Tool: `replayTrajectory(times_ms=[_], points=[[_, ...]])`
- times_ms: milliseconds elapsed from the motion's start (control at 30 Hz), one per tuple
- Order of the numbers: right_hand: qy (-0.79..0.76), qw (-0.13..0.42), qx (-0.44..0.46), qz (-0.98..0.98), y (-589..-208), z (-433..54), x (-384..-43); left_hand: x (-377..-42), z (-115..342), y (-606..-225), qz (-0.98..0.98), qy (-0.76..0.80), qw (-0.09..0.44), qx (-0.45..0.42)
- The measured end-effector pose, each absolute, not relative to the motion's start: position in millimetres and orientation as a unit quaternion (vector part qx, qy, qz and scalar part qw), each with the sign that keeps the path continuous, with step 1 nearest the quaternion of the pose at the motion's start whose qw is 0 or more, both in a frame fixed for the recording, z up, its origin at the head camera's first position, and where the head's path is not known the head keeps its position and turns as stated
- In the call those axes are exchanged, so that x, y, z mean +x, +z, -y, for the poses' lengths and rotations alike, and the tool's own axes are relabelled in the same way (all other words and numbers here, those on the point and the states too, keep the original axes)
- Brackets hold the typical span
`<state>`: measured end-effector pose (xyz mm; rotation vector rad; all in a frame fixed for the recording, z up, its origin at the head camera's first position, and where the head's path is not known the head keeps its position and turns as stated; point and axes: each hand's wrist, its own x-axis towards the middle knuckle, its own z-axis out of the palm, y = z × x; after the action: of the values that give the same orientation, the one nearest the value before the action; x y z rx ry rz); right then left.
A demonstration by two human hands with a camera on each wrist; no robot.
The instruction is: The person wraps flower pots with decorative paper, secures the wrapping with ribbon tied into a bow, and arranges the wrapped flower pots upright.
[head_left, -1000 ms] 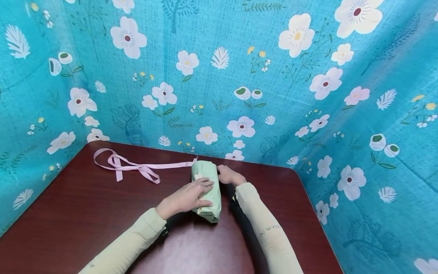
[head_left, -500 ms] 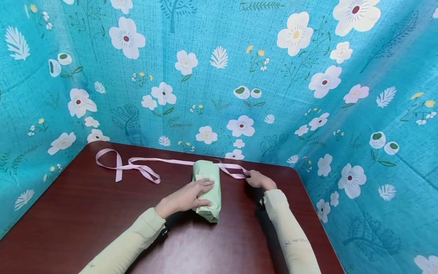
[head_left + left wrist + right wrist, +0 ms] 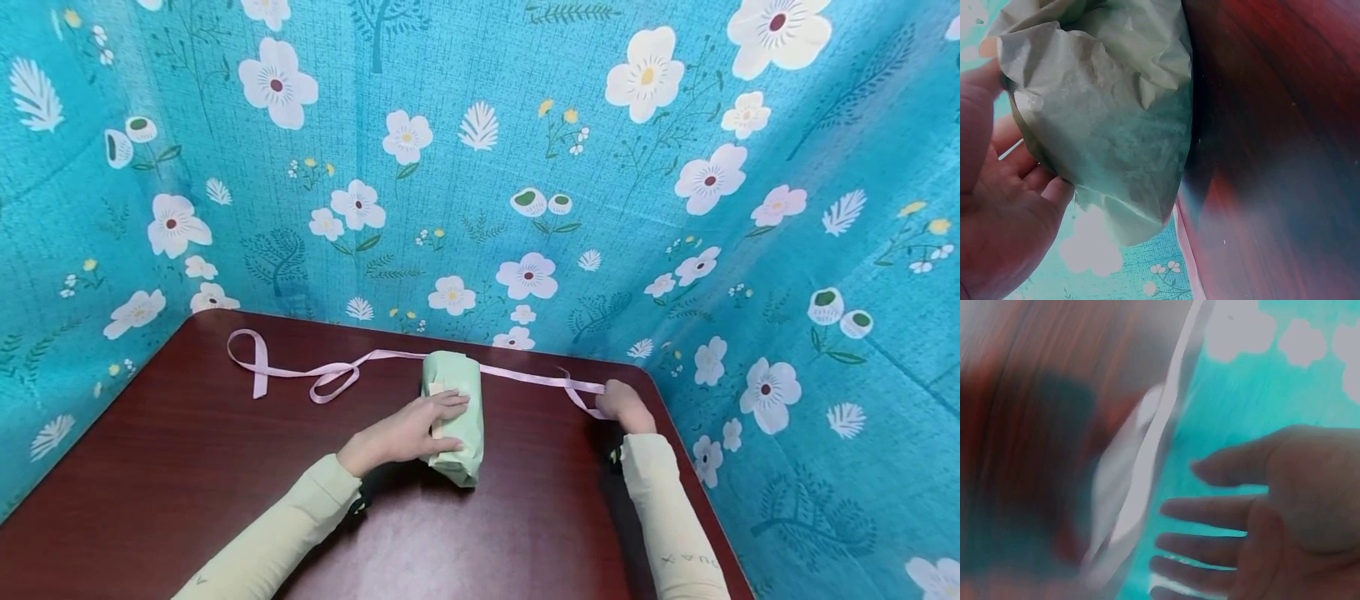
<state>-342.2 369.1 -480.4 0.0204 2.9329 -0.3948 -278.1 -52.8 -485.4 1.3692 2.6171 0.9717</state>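
A parcel wrapped in pale green paper [image 3: 465, 421] lies lengthwise on the dark red-brown table. My left hand [image 3: 397, 433] rests on it, fingers across the top and thumb spread toward the near end. In the left wrist view, creased paper [image 3: 1104, 119] fills much of the frame beside that hand [image 3: 1016, 219]. A pink ribbon [image 3: 525, 377] runs across the table, its middle hidden at the parcel's far end. At the ribbon's right end is my right hand [image 3: 626, 406]. The right wrist view shows this hand [image 3: 1272, 512] with fingers extended, fingertips beside the blurred ribbon [image 3: 1147, 469].
Left of the parcel the ribbon lies in loose loops [image 3: 336, 381] on the table [image 3: 187, 467]. A blue floral cloth [image 3: 480, 167] hangs behind the table's back edge and along both sides. My right hand is near the table's back right corner.
My right hand has moved from beside the parcel to the right, drawing the ribbon out along the back of the table. The loops on the left have shifted rightward. My left hand stays on the parcel.
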Motion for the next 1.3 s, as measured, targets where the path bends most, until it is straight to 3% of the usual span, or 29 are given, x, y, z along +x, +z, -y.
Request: replayTrajectory(times_ms=[167,433,500,733,1000,1300], points=[[-0.170,0.056,-0.099,-0.979,-472,-310,-339,-278,54,-486,-0.841,0.319,0.022,0.436],[-0.369,0.214,-0.156,-0.891,-461,-215,-289,-269,58,-483,-0.861,0.303,0.005,0.409],[-0.380,0.230,-0.158,-0.882,-462,-201,-279,-265,59,-484,-0.868,0.295,-0.001,0.399],[-0.330,0.170,-0.172,-0.912,-468,-170,-261,-260,63,-494,-0.856,0.317,0.027,0.409],[-0.347,0.152,-0.129,-0.917,-472,-155,-254,-264,72,-498,-0.825,0.370,0.064,0.423],[-0.354,0.115,-0.109,-0.922,-477,-147,-255,-259,74,-501,-0.851,0.361,0.043,0.380]])
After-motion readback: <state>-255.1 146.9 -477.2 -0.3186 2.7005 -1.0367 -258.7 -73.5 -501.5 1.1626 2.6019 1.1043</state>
